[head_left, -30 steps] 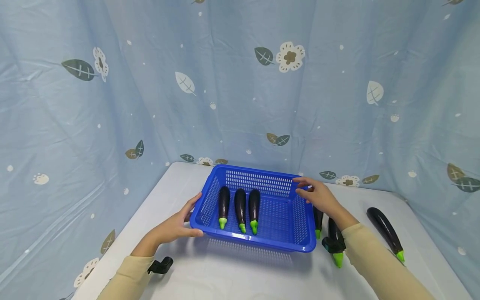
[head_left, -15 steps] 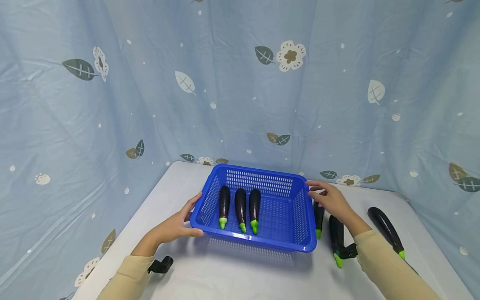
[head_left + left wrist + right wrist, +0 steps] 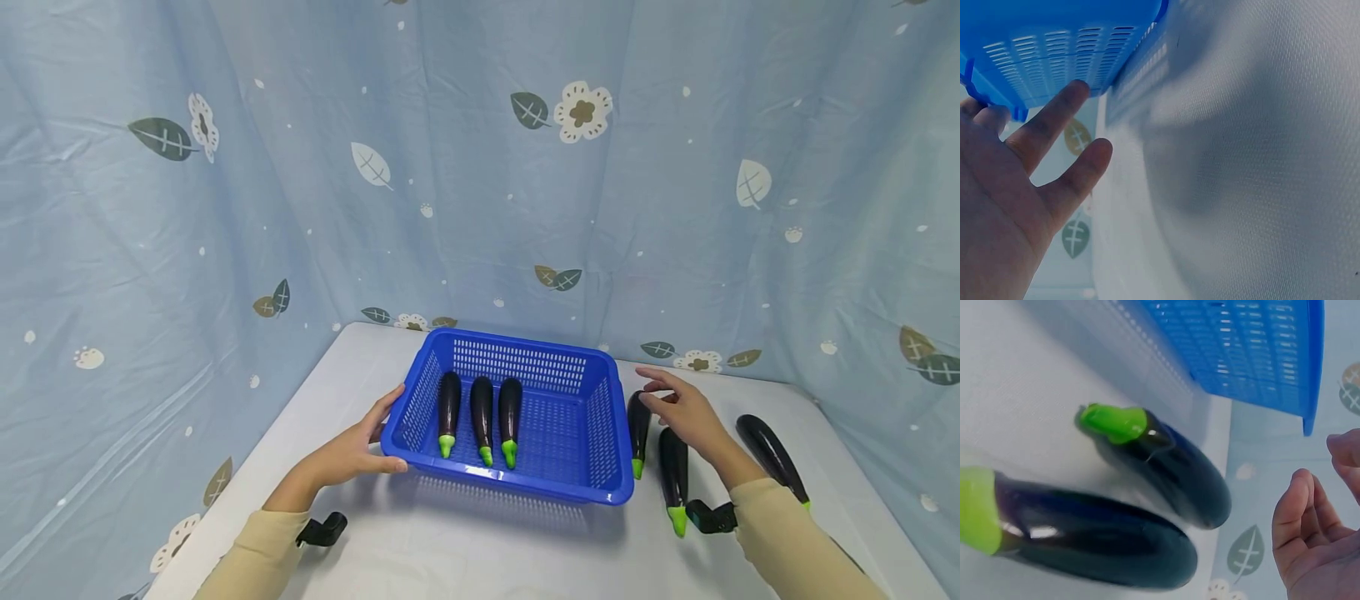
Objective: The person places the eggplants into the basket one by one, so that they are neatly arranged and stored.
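A blue plastic basket (image 3: 525, 342) stands on the white table, with three dark eggplants (image 3: 448, 404) lying side by side in its left half, green stem ends toward me. My left hand (image 3: 341, 457) rests at the basket's left side, thumb extended along the near corner. In the left wrist view, straight fingers (image 3: 1079, 175) spread below the basket's wall. Right of the basket, my right hand (image 3: 690, 421) hovers above the top end of a small eggplant (image 3: 638, 429), fingers loosely bent and holding nothing. Beside that lies a larger eggplant (image 3: 673, 467).
One more eggplant (image 3: 771, 454) lies farther right, partly behind my right sleeve (image 3: 787, 533). A blue patterned curtain (image 3: 480, 167) hangs behind and along both sides of the white table (image 3: 450, 558).
My right hand has moved right, from over the basket's right rim to above the small eggplant outside it. The left hand and the basket have stayed in place.
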A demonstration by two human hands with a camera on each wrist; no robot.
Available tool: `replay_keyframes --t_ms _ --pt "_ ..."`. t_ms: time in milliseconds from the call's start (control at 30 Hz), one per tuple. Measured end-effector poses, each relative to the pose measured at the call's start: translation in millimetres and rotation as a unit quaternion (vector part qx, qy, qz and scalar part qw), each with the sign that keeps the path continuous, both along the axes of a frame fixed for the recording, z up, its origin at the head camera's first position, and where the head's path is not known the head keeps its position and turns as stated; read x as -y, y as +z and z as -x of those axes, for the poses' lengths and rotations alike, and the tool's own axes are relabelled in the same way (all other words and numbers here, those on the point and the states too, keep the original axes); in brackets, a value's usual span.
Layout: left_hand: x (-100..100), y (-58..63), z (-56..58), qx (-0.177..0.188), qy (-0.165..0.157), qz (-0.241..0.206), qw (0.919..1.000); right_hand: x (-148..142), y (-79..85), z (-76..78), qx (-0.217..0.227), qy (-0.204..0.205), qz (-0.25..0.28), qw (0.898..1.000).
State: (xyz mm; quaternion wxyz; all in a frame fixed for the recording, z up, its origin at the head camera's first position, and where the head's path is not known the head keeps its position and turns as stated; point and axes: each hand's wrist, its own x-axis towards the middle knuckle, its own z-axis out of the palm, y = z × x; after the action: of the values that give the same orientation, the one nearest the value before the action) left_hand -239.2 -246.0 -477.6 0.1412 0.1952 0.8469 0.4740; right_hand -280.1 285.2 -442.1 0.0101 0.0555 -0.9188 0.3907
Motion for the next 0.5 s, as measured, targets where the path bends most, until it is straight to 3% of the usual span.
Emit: replay_keyframes --t_ms 500 --pt "-0.5 1.2 -0.7 -0.001 0.001 0.000 1.0000 -25.1 -18.7 -15.0 0.015 -0.035 -0.043 0.998"
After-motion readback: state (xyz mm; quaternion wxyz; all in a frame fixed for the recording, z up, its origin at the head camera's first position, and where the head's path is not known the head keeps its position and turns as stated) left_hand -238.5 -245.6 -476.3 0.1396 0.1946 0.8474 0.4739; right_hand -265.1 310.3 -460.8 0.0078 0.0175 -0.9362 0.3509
